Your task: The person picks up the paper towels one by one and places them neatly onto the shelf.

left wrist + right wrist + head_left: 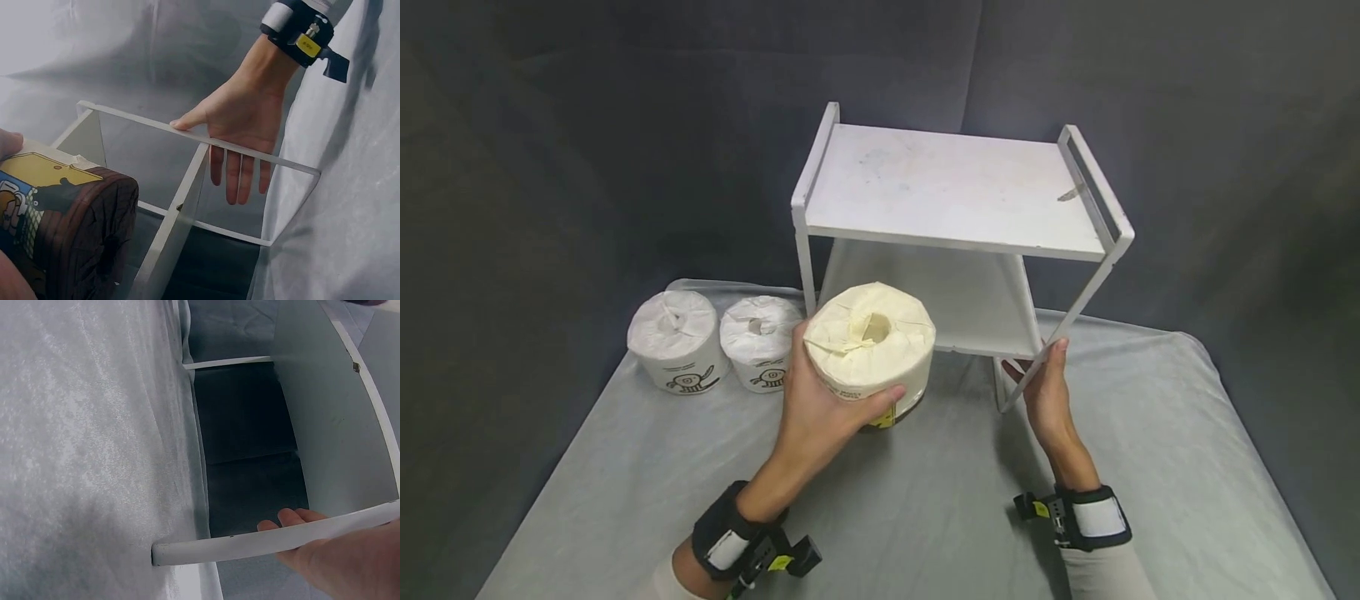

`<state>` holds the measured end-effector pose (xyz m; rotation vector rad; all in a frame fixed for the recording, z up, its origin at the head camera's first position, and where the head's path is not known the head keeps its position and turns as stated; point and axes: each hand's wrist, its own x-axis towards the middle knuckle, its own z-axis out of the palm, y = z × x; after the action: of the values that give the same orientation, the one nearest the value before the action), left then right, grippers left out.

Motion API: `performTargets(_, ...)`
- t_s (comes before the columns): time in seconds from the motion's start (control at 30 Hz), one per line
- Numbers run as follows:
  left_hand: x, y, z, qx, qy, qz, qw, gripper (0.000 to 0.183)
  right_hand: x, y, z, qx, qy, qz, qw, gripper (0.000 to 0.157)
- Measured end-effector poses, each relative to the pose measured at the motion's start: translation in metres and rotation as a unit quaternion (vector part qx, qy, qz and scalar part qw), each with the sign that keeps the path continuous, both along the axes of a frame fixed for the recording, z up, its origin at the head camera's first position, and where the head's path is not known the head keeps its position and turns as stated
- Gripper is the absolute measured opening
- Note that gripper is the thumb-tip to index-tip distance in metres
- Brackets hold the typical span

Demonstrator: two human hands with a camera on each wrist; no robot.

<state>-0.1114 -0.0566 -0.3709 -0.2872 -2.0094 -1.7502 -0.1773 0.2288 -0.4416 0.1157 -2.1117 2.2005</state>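
Observation:
My left hand (822,398) grips a paper-wrapped toilet roll (901,350) in front of the shelf's lower tier, thumb across its near side. Its top is cream with a central hole; the left wrist view shows a colourful printed side and dark brown underside on the roll (94,234). A white two-tier shelf (947,187) stands behind. My right hand (1049,398) holds its right side frame low down. In the left wrist view the thumb lies along one side of the frame bar, with long fingers (232,178) passing through to the other.
Two more wrapped toilet rolls, a left one (676,342) and a smaller-looking one (762,342), stand side by side left of the shelf. Grey cloth (925,517) covers the table, and a dark curtain (662,125) hangs behind. The shelf's upper tier has raised side rails (1097,187).

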Motion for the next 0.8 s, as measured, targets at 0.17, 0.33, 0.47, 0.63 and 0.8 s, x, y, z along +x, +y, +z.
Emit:
performTargets(0.17,-0.010,0.008,0.003,-0.017,0.000,0.009,0.9998,0.101,-0.001,0.000,0.001,0.007,-0.009,-0.002,1.000,0.077)
performTargets(0.33,-0.020,0.016,0.003,-0.018,-0.028,0.009,0.9994,0.100,0.000,0.000,0.002,0.007,-0.010,-0.003,1.000,0.077)
performTargets(0.47,-0.026,0.021,0.002,-0.023,-0.041,0.015,0.9988,0.100,0.001,0.000,0.001,-0.002,-0.005,-0.004,1.000,0.077)
performTargets(0.63,-0.034,0.027,0.006,-0.023,-0.046,0.016,0.9986,0.102,0.002,-0.001,-0.001,-0.001,-0.001,-0.004,1.000,0.078)
performTargets(0.8,-0.049,0.035,0.012,-0.013,-0.053,0.010,0.9985,0.103,0.001,-0.001,0.000,0.007,0.002,-0.005,1.000,0.078)
